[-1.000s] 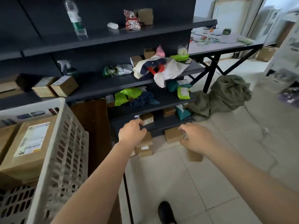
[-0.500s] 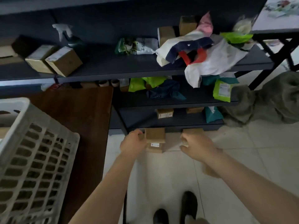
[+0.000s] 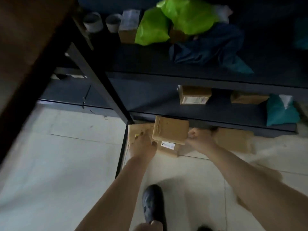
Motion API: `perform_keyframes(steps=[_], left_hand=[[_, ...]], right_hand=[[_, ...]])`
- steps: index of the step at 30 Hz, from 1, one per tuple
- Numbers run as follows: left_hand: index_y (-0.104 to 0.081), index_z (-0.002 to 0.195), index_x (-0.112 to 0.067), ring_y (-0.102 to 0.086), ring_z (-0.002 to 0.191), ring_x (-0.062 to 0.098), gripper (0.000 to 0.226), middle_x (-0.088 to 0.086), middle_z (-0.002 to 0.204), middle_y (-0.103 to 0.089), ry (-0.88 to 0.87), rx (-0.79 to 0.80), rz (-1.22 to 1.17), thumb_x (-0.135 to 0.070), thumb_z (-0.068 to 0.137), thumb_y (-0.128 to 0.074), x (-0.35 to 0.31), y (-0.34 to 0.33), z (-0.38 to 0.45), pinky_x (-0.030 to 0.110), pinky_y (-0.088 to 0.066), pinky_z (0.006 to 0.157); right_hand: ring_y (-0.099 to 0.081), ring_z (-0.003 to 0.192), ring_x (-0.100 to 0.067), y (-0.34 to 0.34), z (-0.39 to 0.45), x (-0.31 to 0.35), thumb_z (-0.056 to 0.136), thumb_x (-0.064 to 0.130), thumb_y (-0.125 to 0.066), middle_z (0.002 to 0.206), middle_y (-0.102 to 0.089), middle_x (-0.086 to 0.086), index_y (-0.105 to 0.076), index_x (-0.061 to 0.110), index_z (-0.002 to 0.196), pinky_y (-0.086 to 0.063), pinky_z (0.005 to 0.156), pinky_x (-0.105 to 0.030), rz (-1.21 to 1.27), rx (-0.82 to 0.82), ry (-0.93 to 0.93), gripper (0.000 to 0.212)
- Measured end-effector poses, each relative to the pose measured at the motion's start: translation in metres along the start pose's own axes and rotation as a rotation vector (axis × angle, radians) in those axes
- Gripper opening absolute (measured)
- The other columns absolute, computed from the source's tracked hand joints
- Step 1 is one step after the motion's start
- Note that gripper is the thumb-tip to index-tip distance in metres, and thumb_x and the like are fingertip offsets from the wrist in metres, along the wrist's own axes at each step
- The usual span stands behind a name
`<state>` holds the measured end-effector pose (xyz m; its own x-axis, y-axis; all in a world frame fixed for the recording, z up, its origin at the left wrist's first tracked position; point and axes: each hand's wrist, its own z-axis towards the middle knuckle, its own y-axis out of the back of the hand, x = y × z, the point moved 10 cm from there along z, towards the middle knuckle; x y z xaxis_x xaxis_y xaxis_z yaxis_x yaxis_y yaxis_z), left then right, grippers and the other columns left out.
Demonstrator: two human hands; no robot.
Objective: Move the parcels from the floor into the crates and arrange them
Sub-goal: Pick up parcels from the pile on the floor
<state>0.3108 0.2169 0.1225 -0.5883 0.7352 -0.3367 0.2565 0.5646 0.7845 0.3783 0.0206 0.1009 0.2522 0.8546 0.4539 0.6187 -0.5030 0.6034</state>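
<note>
Several brown cardboard parcels lie on the pale floor tiles under the dark shelf. A small box (image 3: 170,130) sits on top of a labelled box (image 3: 168,147). A flat parcel (image 3: 138,130) lies to their left, and a larger box (image 3: 235,140) to their right. My left hand (image 3: 143,145) rests with its fingers spread on the flat parcel, against the small box's left side. My right hand (image 3: 200,139) is curled at the small box's right edge, with nothing visible inside it. No crate is in view.
The dark shelf unit (image 3: 166,77) overhangs the parcels, with its slanted post (image 3: 100,80) just left of them. Its shelves hold two boxes (image 3: 194,95), green bags (image 3: 168,22), a blue bag and a teal bag (image 3: 280,110). A brown board (image 3: 30,39) fills the upper left. My shoe (image 3: 154,204) stands below.
The view has dropped and come close to the floor, and the white crate has left the frame. Both hands have moved down to either side of the small stacked box.
</note>
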Motion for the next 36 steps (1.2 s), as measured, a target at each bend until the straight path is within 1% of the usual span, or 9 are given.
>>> perform_keyframes(steps=[6,10,14,19,23,25,29,32,36], left_hand=[[-0.035,0.138,-0.01,-0.043,0.127,0.032,0.05,0.012,0.141,-0.042,0.007,-0.052,0.01,-0.03,0.093,-0.047,0.017,-0.085,0.126,0.045,-0.041,0.099],[-0.032,0.135,-0.009,-0.048,0.12,0.034,0.052,0.014,0.132,-0.05,0.072,0.049,-0.028,-0.032,0.091,-0.047,0.023,-0.129,0.184,0.045,-0.043,0.097],[-0.034,0.139,-0.008,-0.054,0.103,0.025,0.058,0.011,0.117,-0.054,0.146,0.118,-0.366,-0.033,0.09,-0.055,0.024,-0.145,0.196,0.031,-0.042,0.079],[-0.052,0.12,-0.022,-0.052,0.072,0.015,0.046,-0.001,0.086,-0.055,0.347,0.06,-0.827,-0.053,0.086,-0.054,0.06,-0.141,0.168,0.032,-0.044,0.074],[-0.05,0.108,-0.023,-0.056,0.081,0.02,0.052,-0.002,0.087,-0.052,0.413,-0.001,-0.945,-0.067,0.08,-0.052,0.083,-0.145,0.146,0.041,-0.053,0.073],[-0.05,0.11,-0.019,-0.057,0.094,0.025,0.059,0.001,0.094,-0.055,0.406,-0.046,-0.863,-0.069,0.079,-0.05,0.085,-0.143,0.142,0.046,-0.056,0.076],[-0.054,0.11,-0.011,-0.059,0.093,0.025,0.048,0.004,0.095,-0.06,0.295,-0.168,-0.762,-0.049,0.082,-0.064,0.071,-0.126,0.141,0.047,-0.056,0.084],[-0.049,0.133,-0.017,-0.063,0.089,0.018,0.058,0.005,0.108,-0.064,0.211,-0.117,-0.863,-0.036,0.082,-0.069,0.061,-0.127,0.14,0.034,-0.054,0.078],[-0.053,0.126,-0.011,-0.054,0.071,0.011,0.048,0.002,0.094,-0.06,0.118,0.046,-0.65,-0.002,0.081,-0.066,0.055,-0.151,0.141,0.014,-0.045,0.051]], right_hand=[[-0.054,0.096,-0.023,-0.061,0.126,-0.067,0.082,0.024,-0.064,0.112,-0.054,-0.005,-0.045,0.004,0.128,-0.036,0.067,-0.025,0.234,-0.108,-0.091,0.053],[-0.055,0.104,-0.027,-0.086,0.175,-0.083,0.085,0.028,-0.064,0.12,-0.056,-0.009,-0.039,0.005,0.131,-0.038,0.077,-0.029,0.336,-0.119,-0.094,0.057],[-0.05,0.081,-0.02,-0.095,0.187,-0.089,0.083,0.02,-0.066,0.099,-0.054,-0.004,-0.042,0.004,0.125,-0.04,0.073,-0.029,0.504,-0.184,-0.069,0.051],[-0.055,0.086,-0.019,-0.104,0.162,-0.092,0.074,0.004,-0.071,0.091,-0.054,0.002,-0.043,0.007,0.118,-0.044,0.065,-0.025,0.523,-0.153,0.017,0.052],[-0.049,0.115,-0.025,-0.113,0.147,-0.092,0.079,0.047,-0.067,0.133,-0.048,-0.005,-0.036,0.017,0.132,-0.04,0.103,-0.045,0.939,-0.011,-0.08,0.069],[-0.045,0.123,-0.027,-0.107,0.151,-0.1,0.082,0.06,-0.056,0.138,-0.043,-0.005,-0.031,0.015,0.141,-0.036,0.104,-0.043,0.895,-0.069,-0.132,0.078],[-0.055,0.093,-0.023,-0.088,0.157,-0.105,0.088,0.05,-0.054,0.11,-0.057,-0.007,-0.048,0.01,0.11,-0.046,0.081,-0.036,0.793,-0.251,-0.027,0.046],[-0.058,0.102,-0.022,-0.084,0.158,-0.1,0.087,0.035,-0.057,0.11,-0.059,-0.001,-0.056,0.025,0.112,-0.048,0.087,-0.036,0.836,-0.209,0.147,0.026],[-0.055,0.106,-0.014,-0.086,0.158,-0.102,0.085,0.008,-0.059,0.115,-0.055,0.002,-0.046,0.019,0.128,-0.044,0.087,-0.025,0.698,-0.163,0.297,0.046]])
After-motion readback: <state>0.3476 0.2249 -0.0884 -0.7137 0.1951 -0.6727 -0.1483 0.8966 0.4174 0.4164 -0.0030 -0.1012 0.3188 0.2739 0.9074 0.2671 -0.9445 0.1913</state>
